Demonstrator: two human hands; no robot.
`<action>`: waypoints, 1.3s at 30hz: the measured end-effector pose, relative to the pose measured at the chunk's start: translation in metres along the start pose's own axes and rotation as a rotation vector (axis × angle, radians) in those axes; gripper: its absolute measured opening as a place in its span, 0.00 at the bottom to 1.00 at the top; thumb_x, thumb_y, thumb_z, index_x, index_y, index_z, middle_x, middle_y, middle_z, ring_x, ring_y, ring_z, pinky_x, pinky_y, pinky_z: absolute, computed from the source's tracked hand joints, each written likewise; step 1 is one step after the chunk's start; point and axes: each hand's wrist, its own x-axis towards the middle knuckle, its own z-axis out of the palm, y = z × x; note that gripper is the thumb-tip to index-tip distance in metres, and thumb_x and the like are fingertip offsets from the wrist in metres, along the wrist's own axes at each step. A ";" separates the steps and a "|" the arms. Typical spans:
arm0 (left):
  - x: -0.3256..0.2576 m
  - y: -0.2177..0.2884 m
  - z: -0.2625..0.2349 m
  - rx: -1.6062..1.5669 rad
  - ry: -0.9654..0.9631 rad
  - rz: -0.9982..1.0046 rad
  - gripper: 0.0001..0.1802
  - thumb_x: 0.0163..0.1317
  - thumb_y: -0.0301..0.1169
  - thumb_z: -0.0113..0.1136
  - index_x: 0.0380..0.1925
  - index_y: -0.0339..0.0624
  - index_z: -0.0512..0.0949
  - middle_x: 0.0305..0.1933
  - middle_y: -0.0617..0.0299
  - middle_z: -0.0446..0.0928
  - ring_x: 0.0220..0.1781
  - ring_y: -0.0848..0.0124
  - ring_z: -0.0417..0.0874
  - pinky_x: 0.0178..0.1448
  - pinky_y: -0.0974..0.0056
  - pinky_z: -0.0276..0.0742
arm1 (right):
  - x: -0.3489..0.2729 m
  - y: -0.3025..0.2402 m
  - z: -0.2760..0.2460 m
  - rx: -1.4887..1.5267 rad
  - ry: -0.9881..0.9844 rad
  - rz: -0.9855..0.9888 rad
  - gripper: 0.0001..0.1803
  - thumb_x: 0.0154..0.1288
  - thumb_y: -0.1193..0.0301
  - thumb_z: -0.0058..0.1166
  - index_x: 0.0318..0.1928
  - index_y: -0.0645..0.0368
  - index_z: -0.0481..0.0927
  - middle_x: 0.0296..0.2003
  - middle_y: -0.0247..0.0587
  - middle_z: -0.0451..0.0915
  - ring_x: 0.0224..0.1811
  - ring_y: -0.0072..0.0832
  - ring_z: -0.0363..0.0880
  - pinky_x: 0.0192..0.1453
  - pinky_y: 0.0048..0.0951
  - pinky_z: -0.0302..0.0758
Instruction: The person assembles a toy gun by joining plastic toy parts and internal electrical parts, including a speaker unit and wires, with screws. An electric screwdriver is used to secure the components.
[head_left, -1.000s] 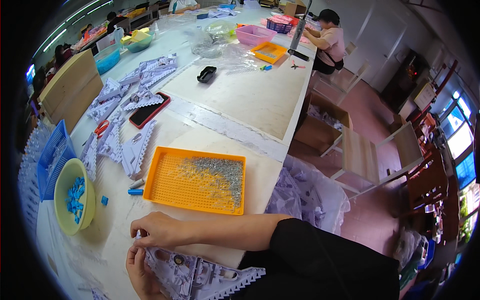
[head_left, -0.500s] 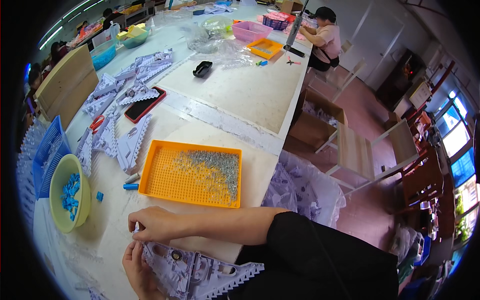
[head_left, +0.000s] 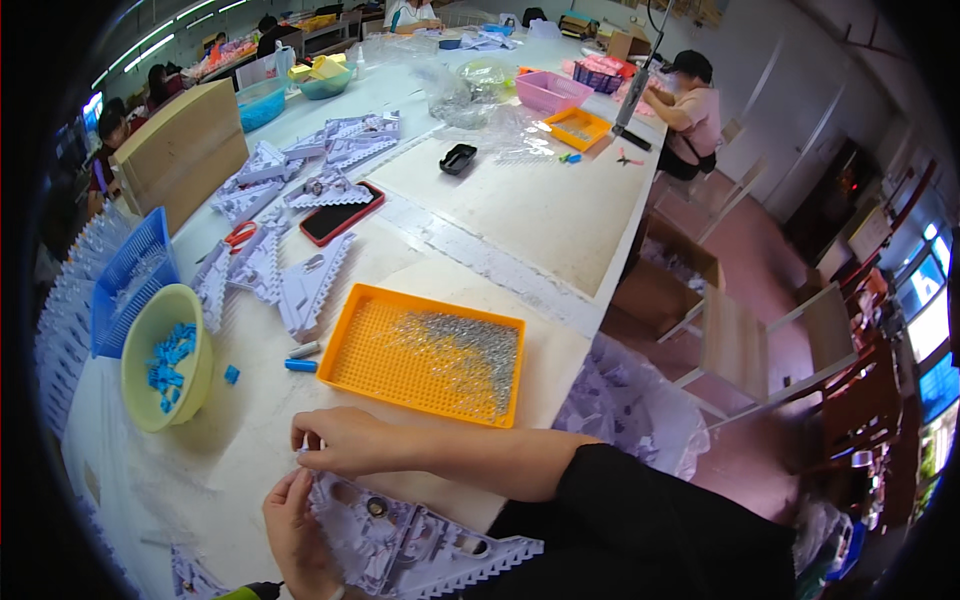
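Observation:
A pale lilac triangular plastic part (head_left: 465,548) with a toothed edge and a small round metal piece in it lies tilted in front of my body. My left hand (head_left: 298,535) grips its left end, thumb and fingers closed on the rim. Just above, my right hand (head_left: 350,440) reaches across with fingers pinched at the part's upper left tip. What sits in that pinch is too small and hidden to make out. Beyond my right forearm is an orange perforated tray (head_left: 360,365) holding many small silvery metal pieces, probably screws.
Left of the tray stand a yellow-green bowl (head_left: 195,372) with blue pieces and a blue basket (head_left: 125,300). Similar lilac parts (head_left: 312,285), red-handled scissors (head_left: 240,234) and a phone (head_left: 343,214) lie farther back. A plastic bag (head_left: 640,405) sits past the right table edge.
The whole view has shifted, so the table things appear farther right. Both hands stay at the same end of the plastic part, with only slight finger movement.

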 end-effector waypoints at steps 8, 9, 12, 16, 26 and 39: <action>-0.018 0.022 0.012 0.232 0.109 -0.018 0.16 0.65 0.34 0.64 0.46 0.31 0.83 0.40 0.64 0.82 0.40 0.79 0.78 0.43 0.74 0.70 | 0.002 -0.005 -0.007 -0.093 -0.067 -0.002 0.21 0.62 0.59 0.57 0.51 0.59 0.80 0.38 0.51 0.86 0.38 0.42 0.85 0.44 0.36 0.80; -0.013 0.021 0.008 0.245 0.062 -0.065 0.17 0.66 0.35 0.63 0.46 0.32 0.83 0.38 0.67 0.81 0.36 0.82 0.73 0.38 0.75 0.66 | 0.006 -0.002 -0.012 -0.147 -0.044 -0.084 0.22 0.63 0.60 0.59 0.51 0.62 0.80 0.38 0.50 0.86 0.36 0.38 0.86 0.41 0.34 0.82; -0.003 0.018 0.014 0.136 0.021 -0.052 0.20 0.68 0.40 0.62 0.46 0.32 0.83 0.36 0.69 0.81 0.33 0.84 0.70 0.35 0.75 0.65 | 0.004 0.004 -0.024 0.167 -0.118 0.052 0.18 0.65 0.66 0.62 0.48 0.65 0.78 0.35 0.44 0.83 0.32 0.22 0.82 0.33 0.23 0.81; -0.011 0.026 0.024 -0.059 0.108 -0.130 0.23 0.67 0.43 0.63 0.48 0.32 0.83 0.34 0.67 0.80 0.28 0.85 0.67 0.29 0.76 0.60 | 0.002 -0.010 -0.022 0.351 -0.176 0.157 0.15 0.67 0.65 0.62 0.47 0.62 0.79 0.33 0.37 0.83 0.32 0.18 0.80 0.36 0.20 0.78; -0.019 0.024 0.011 0.066 0.098 -0.141 0.22 0.66 0.44 0.62 0.41 0.32 0.85 0.28 0.69 0.77 0.26 0.84 0.65 0.30 0.75 0.57 | -0.001 -0.015 -0.014 0.363 -0.167 0.180 0.15 0.67 0.65 0.63 0.47 0.61 0.79 0.32 0.33 0.82 0.32 0.16 0.80 0.37 0.21 0.79; -0.013 0.019 0.012 0.027 0.106 -0.089 0.25 0.65 0.47 0.63 0.43 0.31 0.86 0.28 0.67 0.76 0.27 0.82 0.65 0.32 0.75 0.62 | 0.002 -0.014 -0.015 0.388 -0.188 0.162 0.15 0.67 0.64 0.63 0.47 0.61 0.79 0.33 0.33 0.81 0.33 0.17 0.80 0.39 0.21 0.80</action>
